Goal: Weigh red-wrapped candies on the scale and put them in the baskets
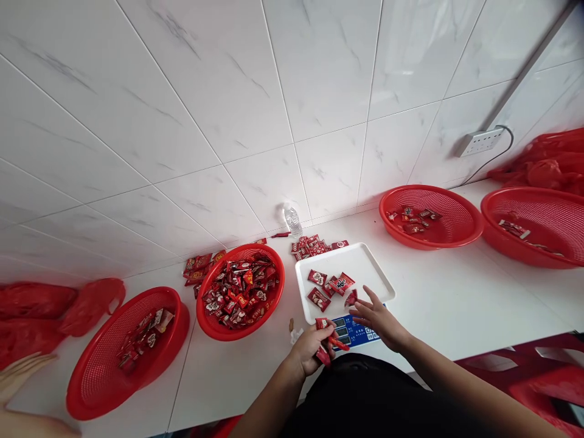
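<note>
My left hand (305, 353) is closed around several small red wrapped packets (323, 355), held just in front of a digital scale. My right hand (382, 323) is open with its fingers spread, above the scale's blue panel (349, 333). One red packet (351, 297), slightly blurred, is close to its fingertips; whether they touch cannot be told. On the scale's white tray (365, 263) lie several more red packets (319, 298), grouped toward the left and middle. What is inside the wrappers is hidden.
A red basket full of packets (241, 292) stands left of the scale, with another red basket (91, 371) beyond. Two red baskets (449, 234) stand right. Loose packets (310, 246) and a clear bottle (292, 218) are behind. Another person's hand (25, 374) shows far left.
</note>
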Motion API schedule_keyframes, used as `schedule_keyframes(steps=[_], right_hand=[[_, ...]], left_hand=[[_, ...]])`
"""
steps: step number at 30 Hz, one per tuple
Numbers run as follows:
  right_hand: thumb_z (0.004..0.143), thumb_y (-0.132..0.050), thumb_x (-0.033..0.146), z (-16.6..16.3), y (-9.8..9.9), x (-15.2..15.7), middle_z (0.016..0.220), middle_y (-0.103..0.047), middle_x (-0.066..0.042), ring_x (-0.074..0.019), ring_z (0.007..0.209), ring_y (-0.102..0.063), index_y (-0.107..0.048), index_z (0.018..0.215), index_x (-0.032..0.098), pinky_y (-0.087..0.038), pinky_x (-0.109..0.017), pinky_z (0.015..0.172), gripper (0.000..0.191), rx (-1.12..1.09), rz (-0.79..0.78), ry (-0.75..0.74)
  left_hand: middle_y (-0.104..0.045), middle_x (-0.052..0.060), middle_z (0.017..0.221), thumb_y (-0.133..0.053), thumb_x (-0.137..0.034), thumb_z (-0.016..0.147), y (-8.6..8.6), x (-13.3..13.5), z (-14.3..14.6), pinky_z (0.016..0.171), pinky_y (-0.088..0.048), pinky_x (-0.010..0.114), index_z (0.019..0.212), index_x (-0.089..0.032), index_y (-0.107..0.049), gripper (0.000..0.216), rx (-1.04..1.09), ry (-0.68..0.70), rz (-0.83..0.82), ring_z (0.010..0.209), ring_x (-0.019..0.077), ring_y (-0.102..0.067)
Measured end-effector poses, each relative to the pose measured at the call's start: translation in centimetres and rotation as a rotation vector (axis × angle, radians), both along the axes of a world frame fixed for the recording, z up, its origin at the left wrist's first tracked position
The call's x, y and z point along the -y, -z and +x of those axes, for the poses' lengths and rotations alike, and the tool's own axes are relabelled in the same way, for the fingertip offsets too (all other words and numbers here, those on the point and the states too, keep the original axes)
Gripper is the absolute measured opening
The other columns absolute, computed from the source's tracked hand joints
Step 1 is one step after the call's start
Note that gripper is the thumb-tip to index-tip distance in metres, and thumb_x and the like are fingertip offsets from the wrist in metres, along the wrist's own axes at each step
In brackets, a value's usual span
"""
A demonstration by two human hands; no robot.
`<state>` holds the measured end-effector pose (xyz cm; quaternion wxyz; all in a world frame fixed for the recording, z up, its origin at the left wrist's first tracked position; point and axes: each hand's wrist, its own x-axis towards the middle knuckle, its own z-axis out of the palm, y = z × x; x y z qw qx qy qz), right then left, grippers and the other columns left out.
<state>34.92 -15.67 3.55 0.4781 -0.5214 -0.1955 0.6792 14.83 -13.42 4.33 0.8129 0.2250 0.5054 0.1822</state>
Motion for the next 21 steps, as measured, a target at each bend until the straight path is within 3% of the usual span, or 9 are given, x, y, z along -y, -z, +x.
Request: schedule_keyframes(steps=[2, 4, 6, 8, 10, 12, 15, 19, 21], right_hand=[[0.069, -0.068, 0.047, 0.0, -0.3, 0.1, 0.142, -0.032, -0.013, -0.0216, 0.102, -0.059, -0.015, 0.14, 0.034, -0.048, -0.035, 0.084, 0.089, 0.086, 0.007, -0.011], [0.068, -0.068, 0.046, -0.1, -0.2, 0.3, 0.146, -0.024, -0.012, -0.0218, 0.103, -0.058, -0.017, 0.14, 0.035, -0.049, -0.035, 0.084, 0.088, 0.185, 0.009, -0.049], [0.07, -0.065, 0.046, -0.2, 0.2, 0.5, 0.143, -0.031, -0.011, -0.0214, 0.101, -0.058, -0.025, 0.137, 0.032, -0.049, -0.035, 0.081, 0.079, 0.253, 0.01, -0.091], [0.074, -0.059, 0.045, -0.2, 1.0, 0.7, 0.128, -0.048, -0.01, -0.0202, 0.096, -0.059, -0.038, 0.13, 0.026, -0.05, -0.033, 0.078, 0.063, 0.31, 0.025, -0.158], [0.079, -0.052, 0.043, 0.2, 2.1, 1.0, 0.105, -0.061, -0.008, -0.0189, 0.088, -0.061, -0.051, 0.116, 0.02, -0.05, -0.031, 0.073, 0.044, 0.388, 0.065, -0.293], [0.081, -0.046, 0.039, 0.9, 3.6, 1.5, 0.091, -0.064, -0.005, -0.0182, 0.083, -0.061, -0.058, 0.104, 0.019, -0.049, -0.03, 0.072, 0.032, 0.525, 0.098, -0.511], [0.077, -0.052, 0.033, 2.0, 6.0, 2.4, 0.094, -0.066, -0.006, -0.022, 0.088, -0.06, -0.064, 0.097, 0.021, -0.045, -0.034, 0.079, 0.026, 0.727, 0.077, -0.773], [0.068, -0.062, 0.03, 2.4, 8.4, 3.6, 0.1, -0.067, -0.009, -0.0268, 0.093, -0.061, -0.068, 0.099, 0.02, -0.044, -0.038, 0.084, 0.032, 0.718, 0.032, -0.9], [0.069, -0.062, 0.033, 2.1, 9.1, 3.9, 0.106, -0.067, -0.008, -0.0266, 0.098, -0.06, -0.068, 0.102, 0.022, -0.043, -0.036, 0.086, 0.035, 0.643, 0.009, -0.938]], left_hand=[[-0.052, -0.004, 0.065, -0.068, -0.021, 0.069, 0.4, -0.2, -0.1, 0.05, -0.04, 0.019, 0.085, -0.016, -0.054, 0.022, 0.025, -0.115, -0.01, 0.048, 0.0045, -0.045], [-0.05, -0.004, 0.063, -0.068, -0.018, 0.069, 0.5, -0.5, 0.0, 0.053, -0.043, 0.02, 0.084, -0.016, -0.054, 0.021, 0.045, -0.199, -0.003, 0.048, 0.0043, -0.046], [-0.05, -0.004, 0.062, -0.068, -0.019, 0.07, 0.4, -1.0, 0.2, 0.054, -0.044, 0.02, 0.083, -0.016, -0.054, 0.02, 0.05, -0.255, 0.025, 0.05, 0.0048, -0.047], [-0.05, -0.004, 0.063, -0.069, -0.023, 0.069, 0.3, -1.5, 0.4, 0.052, -0.043, 0.02, 0.083, -0.016, -0.054, 0.021, 0.025, -0.256, 0.071, 0.049, 0.0051, -0.047], [-0.051, -0.003, 0.063, -0.068, -0.032, 0.07, 0.3, -1.6, 0.3, 0.048, -0.041, 0.019, 0.081, -0.016, -0.054, 0.024, -0.036, -0.173, 0.129, 0.048, 0.0055, -0.047], [-0.051, -0.003, 0.063, -0.064, -0.043, 0.072, 0.6, -1.4, -0.2, 0.046, -0.038, 0.019, 0.081, -0.016, -0.054, 0.03, -0.105, -0.052, 0.195, 0.047, 0.0058, -0.047], [-0.051, -0.003, 0.063, -0.052, -0.054, 0.077, 1.6, -0.6, -1.4, 0.045, -0.036, 0.018, 0.084, -0.016, -0.055, 0.039, -0.226, 0.16, 0.3, 0.048, 0.0064, -0.047], [-0.055, -0.001, 0.064, -0.054, -0.052, 0.074, 4.2, 0.7, -3.0, 0.04, -0.031, 0.019, 0.083, -0.017, -0.059, 0.037, -0.456, 0.534, 0.329, 0.044, 0.0075, -0.045], [-0.053, -0.003, 0.057, -0.061, -0.046, 0.07, 5.8, 1.4, -3.4, 0.04, -0.029, 0.02, 0.077, -0.017, -0.062, 0.029, -0.491, 0.651, 0.292, 0.039, 0.0077, -0.042]])
